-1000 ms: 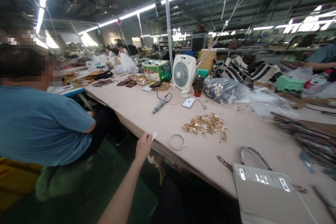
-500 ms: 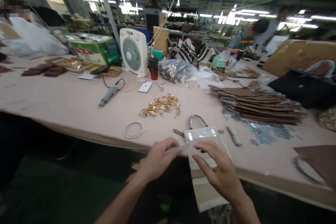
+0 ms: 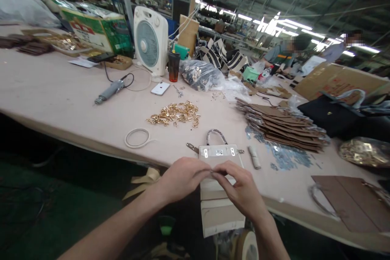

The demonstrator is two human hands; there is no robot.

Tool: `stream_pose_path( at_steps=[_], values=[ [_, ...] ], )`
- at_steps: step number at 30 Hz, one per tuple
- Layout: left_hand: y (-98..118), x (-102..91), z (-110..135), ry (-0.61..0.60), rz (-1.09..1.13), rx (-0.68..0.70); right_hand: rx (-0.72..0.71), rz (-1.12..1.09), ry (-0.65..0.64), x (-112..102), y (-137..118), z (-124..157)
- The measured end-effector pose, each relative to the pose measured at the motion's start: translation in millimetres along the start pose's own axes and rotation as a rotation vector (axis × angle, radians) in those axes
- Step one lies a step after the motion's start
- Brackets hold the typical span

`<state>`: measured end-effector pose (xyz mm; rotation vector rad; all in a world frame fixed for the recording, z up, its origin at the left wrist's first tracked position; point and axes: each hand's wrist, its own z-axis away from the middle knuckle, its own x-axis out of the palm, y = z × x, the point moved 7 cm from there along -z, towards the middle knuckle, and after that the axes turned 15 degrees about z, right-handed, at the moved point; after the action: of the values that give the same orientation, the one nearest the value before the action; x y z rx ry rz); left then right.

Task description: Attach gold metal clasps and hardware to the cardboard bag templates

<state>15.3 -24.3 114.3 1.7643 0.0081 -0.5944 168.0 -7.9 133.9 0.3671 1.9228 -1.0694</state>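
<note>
A cream bag panel [image 3: 221, 207] with a looped handle [image 3: 215, 132] lies over the table's front edge, its lower part hanging down. Metal plates [image 3: 219, 152] are set along its upper band. Above the panel, my left hand [image 3: 185, 176] is closed in a pinch on a small pale strip, now almost hidden by the fingers. My right hand [image 3: 239, 185] also pinches, its fingertips meeting the left ones at the strip. What exactly lies between the right fingertips is too small to make out.
Gold-coloured fittings [image 3: 176, 113] lie in a heap beyond my hands. To the left are a ring of pale tape [image 3: 137, 138] and a corded power screwdriver [image 3: 109, 91]; a phone [image 3: 160, 88] and fan [image 3: 150, 40] stand farther back. Brown panels [image 3: 283, 126] are stacked at right.
My right hand was open with thumb and fingers apart; it has closed and met my left fingertips. The pale strip in my left hand is now mostly hidden. The camera view has shifted.
</note>
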Motion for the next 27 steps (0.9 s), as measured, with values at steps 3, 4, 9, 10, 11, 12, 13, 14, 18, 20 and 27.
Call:
stream_pose_path(
  at_steps=[3,4,9,10,11,12,13,14,18,20,27],
  values=[
    [1,6.5,-3,-0.027,-0.066,0.0,0.044,-0.007,-0.029,0,3,4],
    [1,7.9,-3,-0.027,-0.067,0.001,0.056,-0.011,-0.039,0,3,5],
    [2,14.1,-7,-0.025,0.005,0.015,0.078,-0.025,-0.053,3,6,12],
    [0,15.8,-9,-0.03,0.012,0.013,0.082,-0.029,-0.042,4,8,14],
    [-2,17.0,-10,-0.029,0.019,0.005,0.088,-0.033,-0.032,6,10,15],
    [-3,17.8,-12,-0.024,0.029,-0.007,0.095,-0.037,-0.022,7,13,16],
    [-5,18.3,-13,-0.014,0.041,-0.023,0.1,-0.042,-0.013,8,15,18],
    [-6,18.6,-15,-0.005,0.053,-0.04,0.104,-0.048,-0.009,9,17,19],
    [-7,19.9,-20,0.012,0.082,-0.053,0.115,-0.075,-0.017,9,22,20],
    [-7,20.3,-21,0.018,0.113,-0.039,0.119,-0.092,-0.017,7,24,19],
    [-16,23.2,-23,0.062,0.283,-0.087,0.157,-0.152,-0.009,6,37,17]
  ],
)
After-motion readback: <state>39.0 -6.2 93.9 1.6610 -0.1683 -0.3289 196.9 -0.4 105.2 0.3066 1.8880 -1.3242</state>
